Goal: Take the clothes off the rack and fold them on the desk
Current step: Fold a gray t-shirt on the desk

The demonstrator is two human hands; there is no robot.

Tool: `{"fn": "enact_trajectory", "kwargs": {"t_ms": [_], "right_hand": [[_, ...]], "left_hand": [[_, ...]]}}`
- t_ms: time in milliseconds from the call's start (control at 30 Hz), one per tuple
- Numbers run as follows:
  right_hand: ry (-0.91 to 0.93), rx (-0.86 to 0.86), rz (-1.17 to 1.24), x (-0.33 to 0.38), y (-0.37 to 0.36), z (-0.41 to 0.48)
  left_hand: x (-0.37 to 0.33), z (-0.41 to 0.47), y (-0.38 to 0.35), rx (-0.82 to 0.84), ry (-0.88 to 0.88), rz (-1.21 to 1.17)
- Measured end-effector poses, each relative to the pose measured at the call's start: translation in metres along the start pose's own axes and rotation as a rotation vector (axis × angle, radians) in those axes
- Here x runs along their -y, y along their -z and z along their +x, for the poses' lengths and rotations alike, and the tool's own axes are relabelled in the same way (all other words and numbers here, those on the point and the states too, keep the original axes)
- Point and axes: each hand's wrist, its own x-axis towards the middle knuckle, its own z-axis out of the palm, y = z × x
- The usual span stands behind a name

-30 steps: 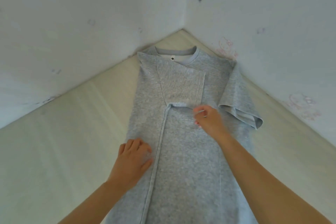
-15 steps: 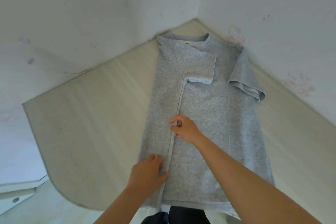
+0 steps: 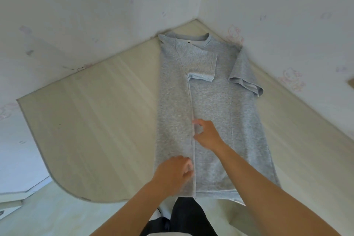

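Observation:
A grey T-shirt (image 3: 220,101) lies flat on the pale wooden desk (image 3: 95,120), its collar in the wall corner and its hem at the near edge. Its left side is folded inward, and the left sleeve (image 3: 201,63) lies doubled over the chest. The right sleeve (image 3: 245,78) sticks out toward the right wall. My left hand (image 3: 175,171) rests on the folded panel near the hem, fingers slightly bent. My right hand (image 3: 207,136) sits at the fold's edge mid-shirt, its thumb and forefinger pinching the cloth. No rack is in view.
White walls meet behind the collar and hem the desk in at the back and right. The desk's rounded edge (image 3: 47,168) curves at the left front. My dark trousers (image 3: 187,214) show below the hem, over a pale floor.
Both hands have slid down the fold's edge toward the hem. The right hand came from the folded sleeve to mid-shirt. The view has pulled back, so more desk shows.

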Motion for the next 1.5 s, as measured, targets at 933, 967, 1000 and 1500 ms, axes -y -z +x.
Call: {"fn": "enact_trajectory", "kwargs": {"t_ms": [933, 967, 1000, 1500], "right_hand": [[-0.442, -0.061, 0.869, 0.030, 0.120, 0.215], [-0.439, -0.053, 0.900, 0.033, 0.121, 0.221], [-0.434, -0.049, 0.929, 0.035, 0.122, 0.229], [-0.104, -0.393, 0.474, 0.024, 0.130, 0.271]], "left_hand": [[0.050, 0.247, 0.083, -0.442, 0.212, 0.199], [0.051, 0.252, 0.085, -0.455, 0.197, 0.229], [0.053, 0.260, 0.089, -0.467, 0.191, 0.251], [0.065, 0.306, 0.136, -0.431, 0.196, 0.421]]}}
